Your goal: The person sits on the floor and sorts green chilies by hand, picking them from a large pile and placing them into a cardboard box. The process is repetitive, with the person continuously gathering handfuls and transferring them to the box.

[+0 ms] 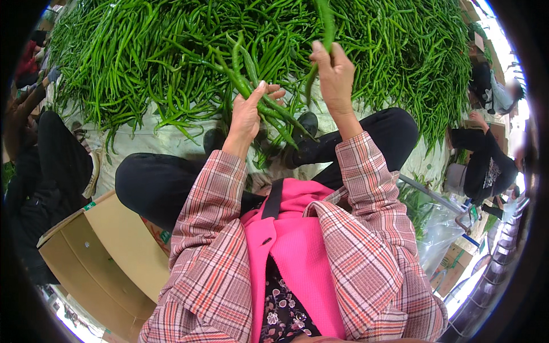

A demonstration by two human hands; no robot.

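Observation:
A large heap of long green chili peppers (377, 47) spreads over a pale sheet (141, 143) in front of me. My left hand (248, 109) holds a small bunch of green chili peppers (274, 113), thumb across them, over the near edge of the heap. To its right and slightly farther out, my right hand (336, 77) grips a few more green chili peppers (327, 25), blurred, pointing up past the fingers and down beside the palm. The two hands are apart.
An open cardboard box (98, 257) stands at my left side, near a person in dark trousers (64, 158). On the right are a clear plastic bag (433, 231) with green produce, a metal frame, and other people seated by cartons. My bent knees flank the sheet.

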